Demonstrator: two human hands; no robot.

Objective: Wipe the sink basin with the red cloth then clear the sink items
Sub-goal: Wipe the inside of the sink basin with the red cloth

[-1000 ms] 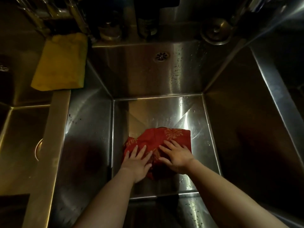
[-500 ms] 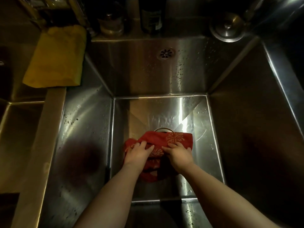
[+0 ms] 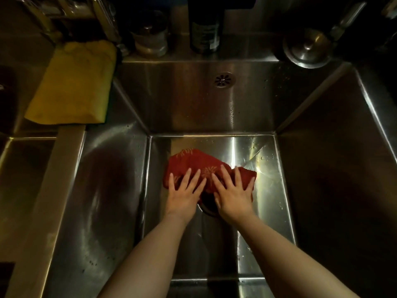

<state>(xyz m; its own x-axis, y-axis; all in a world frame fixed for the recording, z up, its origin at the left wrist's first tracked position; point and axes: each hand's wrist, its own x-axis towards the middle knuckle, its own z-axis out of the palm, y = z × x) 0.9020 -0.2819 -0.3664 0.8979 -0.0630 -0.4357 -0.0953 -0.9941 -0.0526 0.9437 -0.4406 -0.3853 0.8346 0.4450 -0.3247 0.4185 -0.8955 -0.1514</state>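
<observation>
The left hand (image 3: 184, 191) is lying flat, its fingers straight and spread, pressing down on the red cloth (image 3: 197, 161). The right hand (image 3: 233, 193) is doing the same just beside it, palm down and fingers splayed on the cloth's right part. Neither hand is curling round the fabric; both are pushing it against the floor of the sink basin (image 3: 262, 222). The cloth is sitting bunched near the middle of that floor, reaching from under the palms toward the back wall, with pale flower prints showing on it. Between the heels of the two hands, part of the dark drain (image 3: 207, 209) is showing. Water drops are clinging to the steel walls, and a small round overflow grille (image 3: 223, 80) is sitting high on the back wall. A yellow cloth (image 3: 73, 82) is lying over the ledge at the left rear. A jar (image 3: 150, 33) and a dark bottle (image 3: 205, 29) are standing on the back ledge, and a round metal fitting (image 3: 307, 49) is sitting at the right rear corner.
</observation>
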